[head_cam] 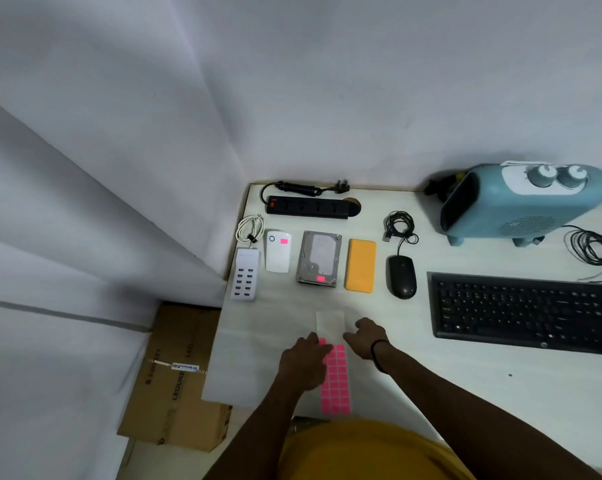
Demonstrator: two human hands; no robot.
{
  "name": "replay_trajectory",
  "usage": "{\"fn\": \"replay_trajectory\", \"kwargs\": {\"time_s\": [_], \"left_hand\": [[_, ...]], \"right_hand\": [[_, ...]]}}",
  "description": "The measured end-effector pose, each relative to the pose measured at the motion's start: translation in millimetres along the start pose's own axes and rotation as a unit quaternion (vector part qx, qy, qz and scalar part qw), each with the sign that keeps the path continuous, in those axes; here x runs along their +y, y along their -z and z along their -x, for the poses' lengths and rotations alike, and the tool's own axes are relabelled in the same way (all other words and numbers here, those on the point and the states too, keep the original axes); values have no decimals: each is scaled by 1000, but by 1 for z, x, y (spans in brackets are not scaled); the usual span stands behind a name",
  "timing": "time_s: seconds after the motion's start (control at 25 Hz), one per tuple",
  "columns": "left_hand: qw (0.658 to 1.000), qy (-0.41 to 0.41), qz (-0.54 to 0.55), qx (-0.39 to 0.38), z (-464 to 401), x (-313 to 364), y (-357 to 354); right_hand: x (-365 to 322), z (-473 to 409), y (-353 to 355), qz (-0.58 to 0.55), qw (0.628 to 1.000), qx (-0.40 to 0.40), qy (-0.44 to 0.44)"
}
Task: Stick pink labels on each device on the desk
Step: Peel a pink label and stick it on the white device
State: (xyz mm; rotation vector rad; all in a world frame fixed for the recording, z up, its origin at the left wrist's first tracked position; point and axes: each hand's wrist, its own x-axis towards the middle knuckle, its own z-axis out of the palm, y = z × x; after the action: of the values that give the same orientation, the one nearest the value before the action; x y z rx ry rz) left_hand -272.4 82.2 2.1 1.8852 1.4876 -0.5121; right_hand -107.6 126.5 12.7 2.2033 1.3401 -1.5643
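A sheet of pink labels (335, 382) lies at the desk's front edge, its far end bare white backing. My left hand (304, 363) rests on the sheet's left side. My right hand (363, 337) has curled fingertips at the sheet's right edge; what they hold is too blurred to tell. The white power bank (278, 252) and the hard drive (318, 259) each carry a pink label. I see no label on the white USB charger (246, 274), the orange power bank (361, 265), the black mouse (401, 277), the power strip (308, 206), the keyboard (528, 311) or the blue heater (521, 202).
The white desk (466, 379) stands in a corner of white walls. Coiled cables lie by the charger (249, 228), behind the mouse (400, 225) and at the far right (592, 249). A cardboard box (175, 379) sits on the floor left of the desk.
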Motion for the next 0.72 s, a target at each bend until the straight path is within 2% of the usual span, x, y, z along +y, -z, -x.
{"fn": "replay_trajectory", "kwargs": {"time_s": [0.16,0.28,0.4,0.6,0.72], "left_hand": [[999,-6,-53,2,2,0,-14],[998,-10,-55,0,2,-2,-18],[999,-7,-31,2,4,-3,-24],[1000,-6,8,-13,3,-7,-23],[1000,-9,10,-25,4,-8,-22]], "right_hand": [[5,1,-7,-165,984,-16,-63],[1,-2,-13,-234,966,-55,-98],[-5,-6,-24,-200,971,-59,-114],[-6,-14,-30,-40,997,21,-66],[-3,-14,-27,-2,997,52,-50]]}}
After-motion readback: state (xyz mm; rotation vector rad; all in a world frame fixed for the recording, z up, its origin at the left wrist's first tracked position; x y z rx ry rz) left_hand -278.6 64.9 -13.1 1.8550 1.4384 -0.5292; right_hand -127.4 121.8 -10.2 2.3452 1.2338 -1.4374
